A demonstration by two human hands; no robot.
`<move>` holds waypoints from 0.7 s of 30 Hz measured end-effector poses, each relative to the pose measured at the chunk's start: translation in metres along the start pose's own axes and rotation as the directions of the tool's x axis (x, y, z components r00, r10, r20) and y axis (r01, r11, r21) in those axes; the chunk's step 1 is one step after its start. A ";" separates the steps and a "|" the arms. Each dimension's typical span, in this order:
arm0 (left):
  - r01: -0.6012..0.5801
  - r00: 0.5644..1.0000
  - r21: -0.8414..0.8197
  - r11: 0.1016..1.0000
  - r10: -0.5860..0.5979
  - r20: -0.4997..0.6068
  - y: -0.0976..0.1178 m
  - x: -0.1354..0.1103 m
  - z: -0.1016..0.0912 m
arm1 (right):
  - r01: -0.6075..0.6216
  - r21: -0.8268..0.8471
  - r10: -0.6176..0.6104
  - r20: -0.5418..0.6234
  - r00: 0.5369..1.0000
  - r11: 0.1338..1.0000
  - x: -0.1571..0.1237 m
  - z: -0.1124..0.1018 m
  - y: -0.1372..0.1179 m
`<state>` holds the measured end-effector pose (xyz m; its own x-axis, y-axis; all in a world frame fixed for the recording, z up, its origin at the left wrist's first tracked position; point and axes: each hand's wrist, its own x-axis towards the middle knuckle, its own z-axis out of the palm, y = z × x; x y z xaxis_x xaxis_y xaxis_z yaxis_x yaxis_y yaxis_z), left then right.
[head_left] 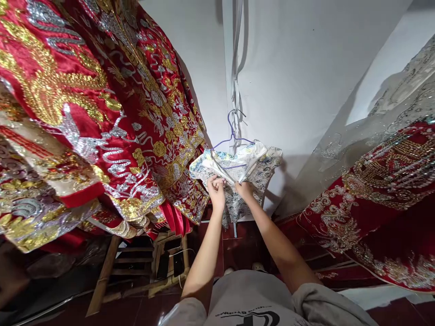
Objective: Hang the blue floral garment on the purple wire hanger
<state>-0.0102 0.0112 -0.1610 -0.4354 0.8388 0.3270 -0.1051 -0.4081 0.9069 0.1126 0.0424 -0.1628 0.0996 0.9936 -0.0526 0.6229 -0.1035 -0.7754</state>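
Observation:
A pale floral-print dress [258,165] hangs on a purple wire hanger [232,132] against the white wall. My left hand [216,189] is closed in a pinch on the dress's front edge near the collar. Just to its right, my right hand [244,188] also grips the dress fabric, fingers closed. Both arms reach forward and up from my grey shirt.
Heavy red garments with gold and silver embroidery [102,113] hang close on the left. More red beaded fabric [380,199] and a sheer beaded veil [390,113] hang on the right. A wooden rack [142,267] stands on the dark red floor below.

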 end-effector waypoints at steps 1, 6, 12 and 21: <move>0.031 0.999 0.035 0.999 -0.032 0.032 -0.008 -0.010 -0.004 | -0.008 0.029 0.008 -0.011 1.000 1.000 -0.008 0.005 0.005; 0.125 0.971 0.243 0.962 -0.168 0.167 -0.035 -0.058 -0.017 | -0.019 0.222 0.037 -0.079 0.996 0.975 -0.052 0.020 0.026; 0.022 0.951 0.350 0.936 -0.128 0.281 -0.022 -0.075 -0.010 | 0.068 0.416 -0.054 -0.046 0.997 0.907 -0.082 0.014 0.025; -0.091 0.957 0.416 0.905 -0.036 0.288 0.003 -0.087 -0.039 | 0.117 0.733 -0.155 -0.016 0.988 0.670 -0.083 -0.054 -0.031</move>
<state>-0.0078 -0.0771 -0.1974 -0.1551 0.9212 0.3569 0.3164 -0.2960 0.9013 0.1270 -0.0389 -0.1008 0.0147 0.9968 0.0781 -0.1403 0.0794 -0.9869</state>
